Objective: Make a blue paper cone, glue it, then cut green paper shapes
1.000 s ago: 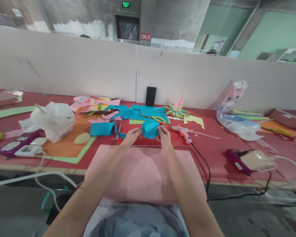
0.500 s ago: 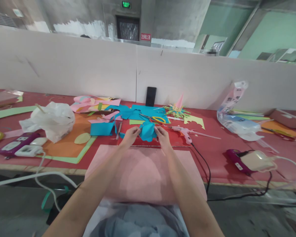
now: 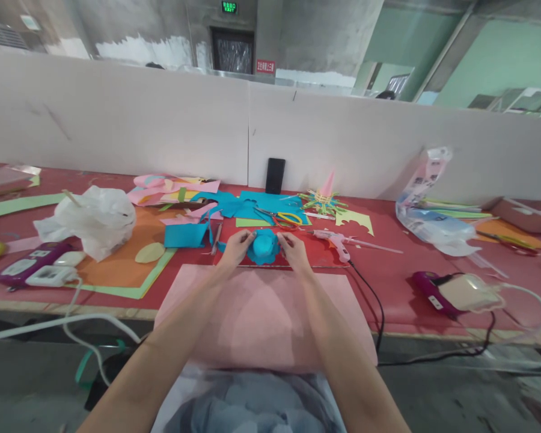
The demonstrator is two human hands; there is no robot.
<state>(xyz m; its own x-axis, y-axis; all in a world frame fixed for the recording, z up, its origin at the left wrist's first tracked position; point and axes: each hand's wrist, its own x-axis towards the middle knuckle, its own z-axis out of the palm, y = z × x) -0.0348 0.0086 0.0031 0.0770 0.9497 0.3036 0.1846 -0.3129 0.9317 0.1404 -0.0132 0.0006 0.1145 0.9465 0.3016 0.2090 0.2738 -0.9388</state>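
A blue paper piece with a scalloped edge and a rounded raised middle [image 3: 264, 245] is held between my hands over a red board [image 3: 315, 255]. My left hand [image 3: 237, 247] pinches its left edge, and my right hand [image 3: 294, 248] pinches the right edge. Just behind it lie yellow-handled scissors [image 3: 288, 219] on blue paper [image 3: 270, 204]. A pink glue gun [image 3: 338, 242] rests to the right of my right hand, its black cord hanging over the table edge. Left of my left hand stands a folded blue paper piece [image 3: 186, 235].
A pink sheet [image 3: 265, 319] spans the table edge and my lap. Behind are a black phone [image 3: 275, 175], a pink paper cone on a spiky base [image 3: 327, 192] and paper scraps [image 3: 175, 189]. Purple power strips [image 3: 31, 264] [image 3: 437, 294] and a white plastic bag [image 3: 97, 219] lie at the sides.
The blue paper piece has tipped and come slightly lower and left, so its rounded middle and scalloped rim now face up toward me. Both hands moved slightly with it.
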